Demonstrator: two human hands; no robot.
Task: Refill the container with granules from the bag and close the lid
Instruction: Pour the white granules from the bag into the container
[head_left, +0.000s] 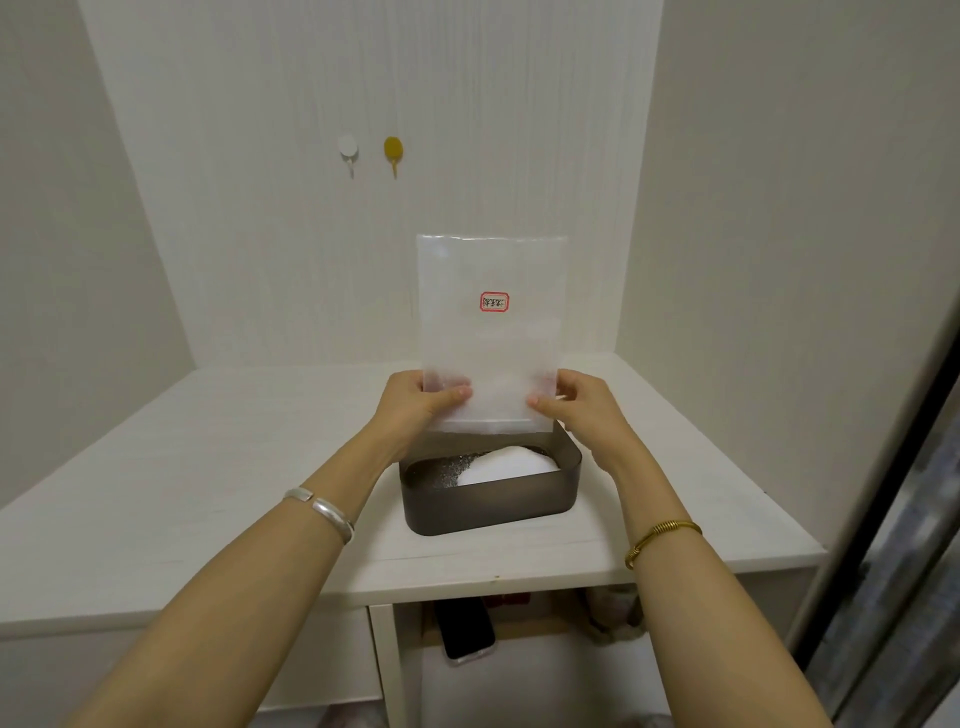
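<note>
White desk (208, 467) in pale-walled alcove, white hook (347, 148) and yellow hook (393, 150) behind.

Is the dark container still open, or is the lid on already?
Open. The container shows its white granules from above, with no lid on it; the bag is held just over it.
</note>
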